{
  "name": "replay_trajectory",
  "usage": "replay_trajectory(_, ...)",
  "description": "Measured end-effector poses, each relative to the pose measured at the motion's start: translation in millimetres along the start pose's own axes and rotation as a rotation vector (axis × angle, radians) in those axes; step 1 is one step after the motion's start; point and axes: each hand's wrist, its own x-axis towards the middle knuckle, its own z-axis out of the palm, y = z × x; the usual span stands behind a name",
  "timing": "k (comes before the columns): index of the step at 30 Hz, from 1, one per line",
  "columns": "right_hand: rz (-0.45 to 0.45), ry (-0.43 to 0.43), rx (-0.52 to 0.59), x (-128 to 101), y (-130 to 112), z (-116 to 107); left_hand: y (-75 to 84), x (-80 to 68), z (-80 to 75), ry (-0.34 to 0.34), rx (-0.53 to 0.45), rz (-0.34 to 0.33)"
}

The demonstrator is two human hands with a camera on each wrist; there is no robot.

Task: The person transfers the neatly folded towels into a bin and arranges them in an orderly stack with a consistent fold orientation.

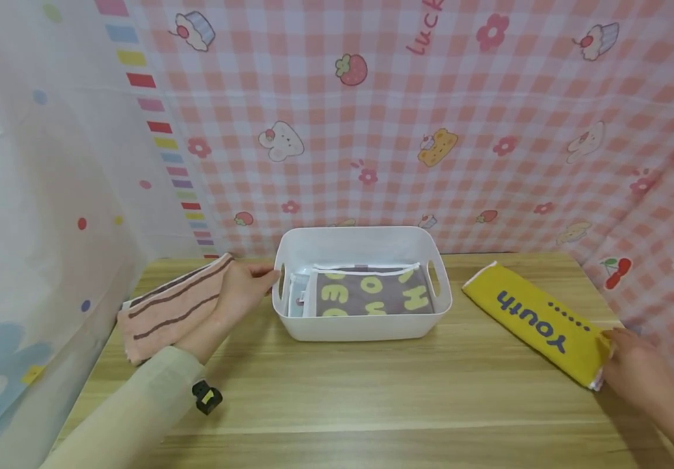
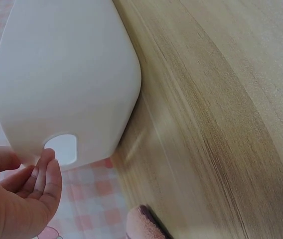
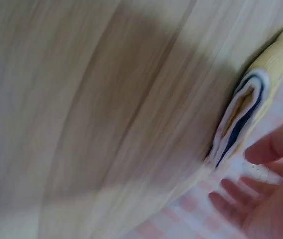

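Note:
A white plastic basket stands mid-table and holds a folded grey towel with yellow letters. My left hand reaches to the basket's left end. In the left wrist view its fingers are straight and lie just beside the handle hole, holding nothing. A folded pink striped towel lies under my left forearm. At the right lies a folded yellow towel printed "youth". My right hand is at its near end. The right wrist view shows loose, spread fingers next to the towel's folded edge.
The wooden table has bare surface in front of the basket. A pink checked cloth hangs close behind and along the right side, and a white printed sheet hangs on the left. A small black clip sits on my left sleeve.

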Motion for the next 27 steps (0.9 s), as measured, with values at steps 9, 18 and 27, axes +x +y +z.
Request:
replay_trajectory(9,0.43,-0.263,0.238,-0.3,-11.1,-19.9,0.1,0.3,-0.5,0.003,0.02,-0.009)
replay_trajectory(18,0.483,-0.282,0.321,-2.4,-3.8,-6.3,-0.5,0.3,1.0,-0.002,-0.006,-0.001)
replay_trajectory(27,0.501,-0.227,0.399,-1.3,-2.7,-1.5,-0.7,-0.6,0.9,0.004,0.005,0.006)
